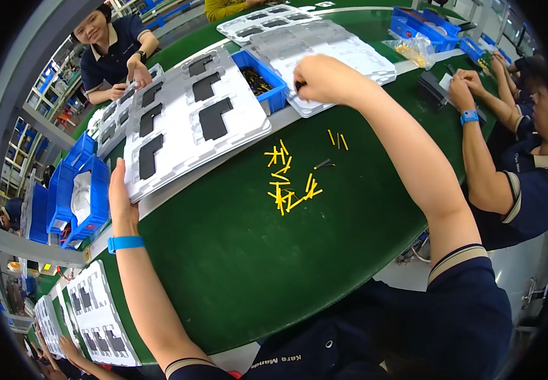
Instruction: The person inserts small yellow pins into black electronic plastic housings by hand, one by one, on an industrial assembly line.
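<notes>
At the lower left corner of a white plastic tray [182,149], my left hand [122,193] grips the edge, with the palm along its side. The tray lies tilted and carries several black L-shaped pieces [215,119] in its recesses. My right hand [329,79] is closed above the near edge of a stack of white trays [324,44]. A small dark bit shows at its fingertips, too hidden to name. Between the two trays stands a blue bin [276,98] with dark small parts inside. Yellow strips [281,197] and a small black piece [323,164] lie scattered on the green table.
Blue bins [90,196] stand at the left, beyond my left wrist. A clear bag of yellow pieces [416,50] and more blue bins [426,28] are at the far right. Co-workers sit across and to the right; one handles a dark block [435,88]. Filled trays [99,316] lie lower left.
</notes>
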`<state>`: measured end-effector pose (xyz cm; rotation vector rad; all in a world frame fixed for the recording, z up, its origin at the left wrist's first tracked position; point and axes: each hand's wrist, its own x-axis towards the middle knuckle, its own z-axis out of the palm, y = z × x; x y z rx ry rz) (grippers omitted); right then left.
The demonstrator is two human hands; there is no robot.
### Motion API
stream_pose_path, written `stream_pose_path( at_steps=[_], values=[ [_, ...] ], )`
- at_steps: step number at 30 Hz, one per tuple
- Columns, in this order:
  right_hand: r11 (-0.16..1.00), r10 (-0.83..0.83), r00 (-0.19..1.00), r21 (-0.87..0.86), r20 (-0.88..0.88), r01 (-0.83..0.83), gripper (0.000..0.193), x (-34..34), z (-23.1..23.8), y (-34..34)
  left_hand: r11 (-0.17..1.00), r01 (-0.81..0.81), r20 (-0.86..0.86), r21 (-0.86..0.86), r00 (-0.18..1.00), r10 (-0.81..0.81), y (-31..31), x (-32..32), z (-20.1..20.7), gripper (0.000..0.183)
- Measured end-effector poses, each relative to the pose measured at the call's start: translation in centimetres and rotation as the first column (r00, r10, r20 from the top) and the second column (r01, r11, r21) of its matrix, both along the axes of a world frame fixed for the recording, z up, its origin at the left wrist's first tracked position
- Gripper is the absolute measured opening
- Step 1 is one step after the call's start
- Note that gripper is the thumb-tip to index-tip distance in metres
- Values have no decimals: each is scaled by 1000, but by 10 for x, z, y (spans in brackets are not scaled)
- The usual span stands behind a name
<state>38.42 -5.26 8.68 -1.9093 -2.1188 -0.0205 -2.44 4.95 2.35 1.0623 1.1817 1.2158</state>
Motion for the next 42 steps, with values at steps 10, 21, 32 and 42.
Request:
stream_pose_path(
  at_steps=[10,21,32,42],
  values=[
    [989,56,969,-119,-242,-87,22,18,-26,-68,606,-254,-106,754,863,494,-28,10,39,24],
    [979,155,917,-67,-368,-193,10,24,-47,-73,288,732,-786,617,591,183,-84,238,63,21],
    [966,156,940,-151,-304,-209,17,27,-49,-72,367,854,-876,369,186,445,-38,348,11,17],
    [976,195,915,-19,-353,-216,14,24,-48,-66,226,816,-750,532,331,572,-41,332,70,16]
  ],
)
